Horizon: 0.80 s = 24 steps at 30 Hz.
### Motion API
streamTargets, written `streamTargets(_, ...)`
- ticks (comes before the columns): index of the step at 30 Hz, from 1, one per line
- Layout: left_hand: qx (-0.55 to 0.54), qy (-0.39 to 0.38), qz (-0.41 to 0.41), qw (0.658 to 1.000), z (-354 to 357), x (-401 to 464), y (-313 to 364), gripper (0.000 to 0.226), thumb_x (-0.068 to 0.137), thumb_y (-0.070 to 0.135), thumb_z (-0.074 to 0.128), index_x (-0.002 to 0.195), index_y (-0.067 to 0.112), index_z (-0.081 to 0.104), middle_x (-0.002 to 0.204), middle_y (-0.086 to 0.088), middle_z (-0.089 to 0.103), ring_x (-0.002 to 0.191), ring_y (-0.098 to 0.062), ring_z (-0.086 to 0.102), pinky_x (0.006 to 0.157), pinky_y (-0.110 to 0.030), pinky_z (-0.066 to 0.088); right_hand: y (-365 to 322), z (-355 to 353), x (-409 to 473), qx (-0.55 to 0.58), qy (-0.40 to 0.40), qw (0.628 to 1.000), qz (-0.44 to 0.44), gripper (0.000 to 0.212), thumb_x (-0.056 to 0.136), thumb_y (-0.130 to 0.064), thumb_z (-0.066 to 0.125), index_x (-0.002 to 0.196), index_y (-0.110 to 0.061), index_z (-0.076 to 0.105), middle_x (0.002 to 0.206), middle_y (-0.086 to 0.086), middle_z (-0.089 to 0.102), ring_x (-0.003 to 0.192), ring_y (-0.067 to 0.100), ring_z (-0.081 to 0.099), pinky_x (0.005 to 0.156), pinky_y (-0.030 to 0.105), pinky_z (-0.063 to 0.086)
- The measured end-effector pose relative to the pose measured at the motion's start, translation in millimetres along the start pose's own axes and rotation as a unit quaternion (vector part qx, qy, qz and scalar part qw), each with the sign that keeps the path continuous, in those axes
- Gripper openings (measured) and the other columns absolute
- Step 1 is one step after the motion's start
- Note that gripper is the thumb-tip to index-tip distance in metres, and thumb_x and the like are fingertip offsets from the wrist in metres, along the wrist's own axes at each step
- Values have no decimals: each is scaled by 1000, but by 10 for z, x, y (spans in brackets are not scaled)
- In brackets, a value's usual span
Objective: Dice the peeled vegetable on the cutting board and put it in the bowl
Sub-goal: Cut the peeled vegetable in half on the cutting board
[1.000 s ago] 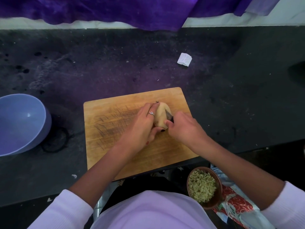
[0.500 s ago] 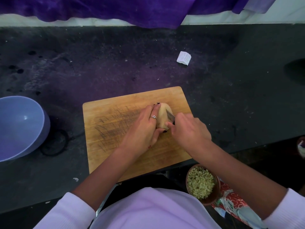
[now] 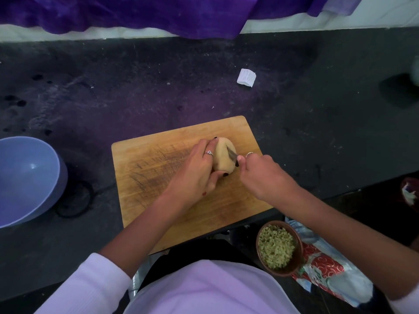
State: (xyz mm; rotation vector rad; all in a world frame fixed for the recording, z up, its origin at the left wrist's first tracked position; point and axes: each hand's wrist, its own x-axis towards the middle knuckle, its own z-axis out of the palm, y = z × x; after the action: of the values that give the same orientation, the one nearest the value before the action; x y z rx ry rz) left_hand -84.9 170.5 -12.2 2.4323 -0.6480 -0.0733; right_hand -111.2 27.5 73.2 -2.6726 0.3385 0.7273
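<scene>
Peeled vegetable on the board, bowl at frame left

Your pale, rounded vegetable (image 3: pixel 223 156) sits on the wooden cutting board (image 3: pixel 163 168) at centre; the blue bowl (image 3: pixel 27 180) tilts far left.

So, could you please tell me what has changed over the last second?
Very little: the knife has bitten slightly further into the peeled vegetable. The right hand still grips it, the left hand still holds the vegetable on the cutting board.

Dark, speckled countertop (image 3: pixel 158 87), stained and scuffed. White wall (image 3: pixel 294 23) behind it, partly covered by hanging purple cloth (image 3: pixel 136 12). Purple-tinted light on the counter's centre.
</scene>
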Motion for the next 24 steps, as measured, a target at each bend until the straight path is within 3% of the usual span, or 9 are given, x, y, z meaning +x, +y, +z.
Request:
streamTargets(5, -29, 7, -21, 999, 24, 22, -61, 75, 84, 28, 69, 144, 3, 31, 131, -6, 41, 118, -16, 39, 102, -20, 29, -6, 98, 55, -32, 15, 999, -21, 31, 103, -35, 22, 88, -16, 41, 75, -1, 44, 62, 13, 44, 52, 31, 32)
streamTargets(9, -24, 11, -25, 999, 33, 6, -86, 77, 81, 29, 71, 142, 2, 34, 127, -8, 45, 116, -17, 42, 102, -23, 33, 18, 266, 32, -39, 59, 997, -37, 33, 103, -34, 22, 86, -14, 42, 67, -2, 42, 62, 22, 49, 56, 31, 36)
streamTargets(12, -30, 17, -23, 999, 37, -4, -100, 78, 78, 30, 73, 140, 0, 37, 124, -9, 48, 113, -16, 43, 99, -19, 29, 57, 440, 33, -39, 94, 994, -50, 29, 103, -33, 23, 88, -16, 40, 60, -4, 38, 48, 16, 42, 48, 30, 33)
streamTargets(16, -1, 7, -3, 1000, -12, 1, -36, 78, 79, 31, 72, 140, 0, 36, 130, -9, 47, 119, -20, 46, 103, -27, 38, 161, 541, 43, -18, 121, 991, -51, 33, 103, -34, 26, 93, -12, 48, 55, -5, 40, 43, 14, 42, 43, 28, 34)
streamTargets(19, 27, 2, 19, 999, -55, 1, 24, 78, 83, 30, 70, 144, 3, 30, 132, -7, 42, 121, -19, 42, 103, -29, 38, 173, 504, 57, 44, 60, 997, -27, 26, 103, -32, 31, 91, -13, 44, 64, -1, 47, 49, 12, 47, 43, 27, 34)
streamTargets(22, 44, -9, 19, 999, -65, 17, 59, 79, 85, 28, 68, 146, 7, 23, 133, -3, 36, 119, -15, 38, 100, -27, 37, 126, 367, 83, 109, -28, 994, 20, 15, 102, -25, 37, 95, -12, 43, 89, 6, 54, 70, 18, 57, 55, 30, 44)
streamTargets(24, 28, -8, 1, 1000, -69, 32, 37, 79, 83, 27, 70, 145, 8, 25, 130, -1, 37, 114, -13, 40, 95, -22, 35, 70, 308, 83, 115, -26, 993, 20, 12, 100, -24, 42, 97, -13, 44, 89, 3, 51, 71, 13, 51, 51, 27, 37)
